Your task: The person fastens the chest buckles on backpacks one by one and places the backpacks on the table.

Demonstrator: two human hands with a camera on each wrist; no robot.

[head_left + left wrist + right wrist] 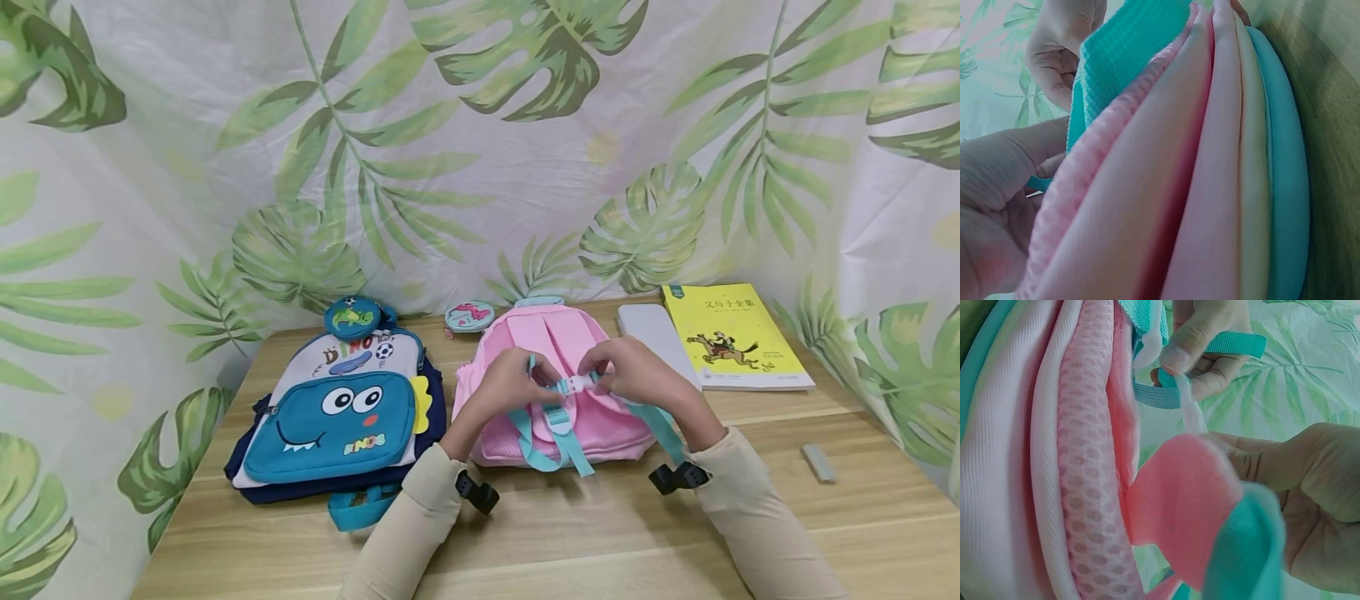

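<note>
A pink backpack [491, 333] lies on the table with its shoulder straps facing up. Above it, a small pale buckle [577, 384] spans the gap between both hands' fingertips. My left hand [513, 379] pinches the buckle's left end, where a teal strap is attached; thumb and fingertips meet there in the right wrist view. From the other side, my right hand [645, 375] pinches its right end. Teal webbing [573, 454] hangs loose below, past a pale strap adjuster [558, 421]. In the left wrist view, the pack's side [1197, 187] covers much of the hands.
To the left lies a blue dinosaur backpack [330, 429] with a round pouch [352, 317]. Another small round pouch [469, 317] is behind the pink pack. At right are a grey flat case [656, 333], a yellow book [735, 333] and a small grey block [817, 462].
</note>
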